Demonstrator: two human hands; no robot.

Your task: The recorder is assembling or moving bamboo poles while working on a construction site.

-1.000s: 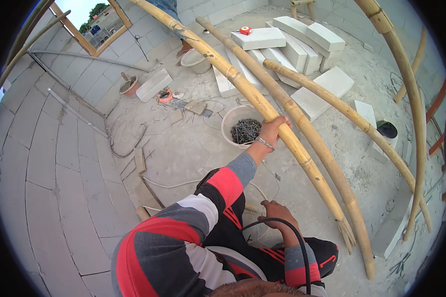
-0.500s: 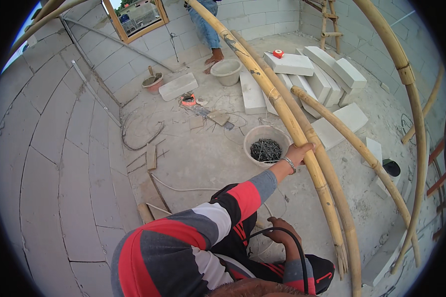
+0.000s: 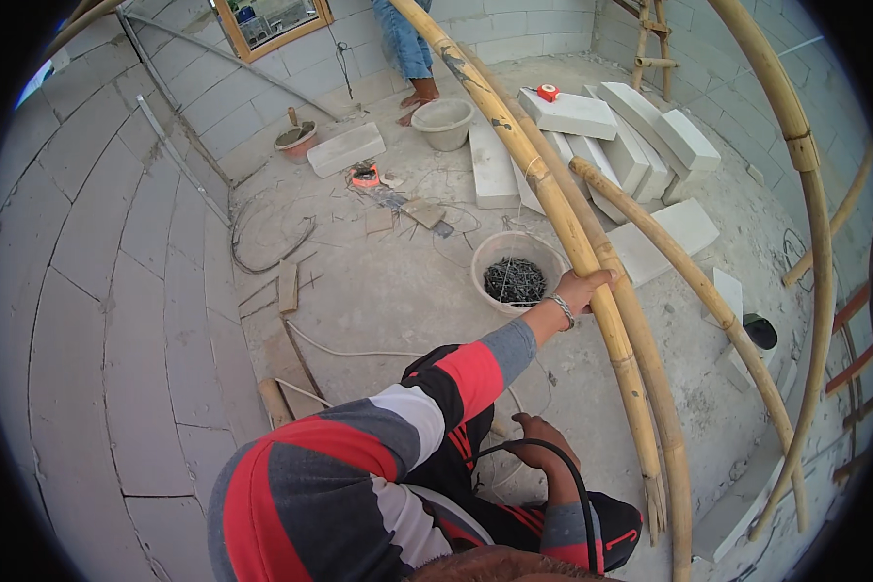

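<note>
My left hand [image 3: 579, 293] grips a yellow, mottled bamboo pole [image 3: 604, 320] that slants from the top of the head view to a split end at lower right. A duller bamboo pole [image 3: 662, 407] lies alongside, touching it near my hand. A beige bucket [image 3: 490, 252] of dark nails stands just behind that hand. My right hand [image 3: 538, 441] is low by my leg, its fingers curled; what they hold, if anything, is hidden. A black cable [image 3: 567, 466] arches across it.
Another pole [image 3: 679, 252] slants at right near upright curved bamboo [image 3: 810, 213]. White blocks [image 3: 567, 116] with a red tape measure [image 3: 548, 92] lie behind, near a wooden ladder [image 3: 655, 63]. A co-worker's bare feet [image 3: 419, 102] are beside a basin [image 3: 441, 124]. A block wall [image 3: 97, 339] borders the left.
The camera's view has turned, showing more of the back wall and co-worker's legs. My left hand and its pole have shifted against the duller pole, closing the gap between them.
</note>
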